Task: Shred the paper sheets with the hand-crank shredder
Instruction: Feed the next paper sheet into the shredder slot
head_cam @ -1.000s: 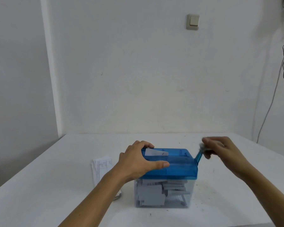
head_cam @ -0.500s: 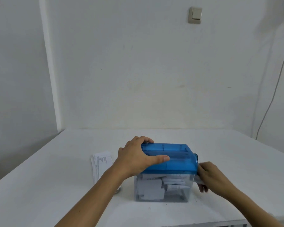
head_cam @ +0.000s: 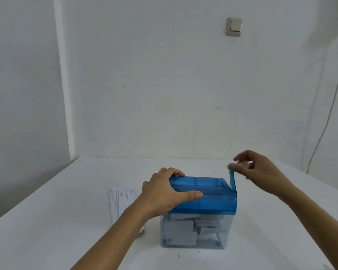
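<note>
1. Since half a second ago the right hand [head_cam: 261, 170] has swung up from low beside the bin to a spot above the shredder's right rear corner. The crank [head_cam: 232, 180] has come up with it and now stands nearly upright.
2. The shredder [head_cam: 203, 211] sits on the white table [head_cam: 47, 221], near its front edge and roughly centred between the two forearms. It has not shifted on the table.
3. The left hand [head_cam: 162, 191] has kept its place on the blue lid [head_cam: 213, 199]. It grasps the lid's left end: the fingers curl over the far edge and the thumb lies stretched along the top, pointing right.
4. The right hand pinches the knob at the crank's upper end between thumb and fingers. That spot is blurred, so the exact finger placement cannot be told. The crank's lower end meets the lid's right side, so the hand is above and just right of the lid.
5. Under the lid, the clear bin [head_cam: 226, 230] holds a heap of shredded pieces [head_cam: 180, 230], piled mostly toward its left and reaching close to the lid.
6. The paper sheets [head_cam: 121, 201], printed with fine lines, lie flat on the table just left of the shredder. The left forearm partly covers them.
7. On the wall [head_cam: 164, 94] behind are a light switch [head_cam: 233, 26], upper right, and a cable [head_cam: 324, 129] hanging down the right side.
</note>
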`<state>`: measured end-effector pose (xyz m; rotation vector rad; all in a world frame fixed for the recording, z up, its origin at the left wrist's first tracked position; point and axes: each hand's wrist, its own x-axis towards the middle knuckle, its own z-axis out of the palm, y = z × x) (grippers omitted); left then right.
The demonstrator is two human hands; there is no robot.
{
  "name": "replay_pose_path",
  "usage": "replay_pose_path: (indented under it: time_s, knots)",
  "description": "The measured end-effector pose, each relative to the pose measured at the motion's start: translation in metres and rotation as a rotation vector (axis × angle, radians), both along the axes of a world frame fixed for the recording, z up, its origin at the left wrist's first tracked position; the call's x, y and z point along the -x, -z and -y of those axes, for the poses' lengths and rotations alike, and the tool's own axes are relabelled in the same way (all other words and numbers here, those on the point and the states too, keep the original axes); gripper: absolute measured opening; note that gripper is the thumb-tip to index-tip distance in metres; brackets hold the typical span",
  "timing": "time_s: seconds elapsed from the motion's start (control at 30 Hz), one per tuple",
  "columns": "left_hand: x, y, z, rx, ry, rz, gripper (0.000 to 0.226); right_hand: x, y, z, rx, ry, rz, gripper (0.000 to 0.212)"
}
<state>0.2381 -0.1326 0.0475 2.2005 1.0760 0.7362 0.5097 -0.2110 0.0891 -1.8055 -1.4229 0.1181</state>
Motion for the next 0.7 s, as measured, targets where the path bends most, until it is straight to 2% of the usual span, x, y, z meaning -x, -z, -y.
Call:
replay_pose_path:
  time_s: [0.07,0.17,0.27,0.33,0.4,0.47,0.57,0.7]
  knots:
    - [0.0,0.002,-0.002,0.013,0.006,0.002,0.081,0.007,0.002,-0.018,-0.003,0.042,0.081,0.033]
    - [0.002,0.0,-0.004,0.109,0.049,0.107,0.1,0.033,-0.003,-0.034,-0.199,0.022,0.154,0.025]
    - [0.01,-0.004,-0.002,0.224,0.048,0.358,0.086,0.086,-0.012,-0.035,-0.395,-0.082,0.099,0.02]
    - [0.023,-0.001,-0.007,0.17,-0.071,0.501,0.074,0.129,-0.015,-0.029,-0.44,-0.193,0.057,0.018]
    - [0.041,0.007,-0.016,0.09,-0.207,0.547,0.049,0.171,-0.012,-0.021,-0.445,-0.323,0.039,0.018]
    - [0.065,0.015,-0.024,0.072,-0.317,0.551,0.027,0.208,0.0,-0.019,-0.369,-0.441,0.04,0.017]
    - [0.094,0.033,-0.036,0.061,-0.403,0.516,0.023,0.251,0.035,-0.027,-0.156,-0.547,0.099,0.019]
    - [0.116,0.073,-0.055,0.078,-0.469,0.44,0.026,0.268,0.085,-0.068,0.15,-0.397,0.178,0.039]
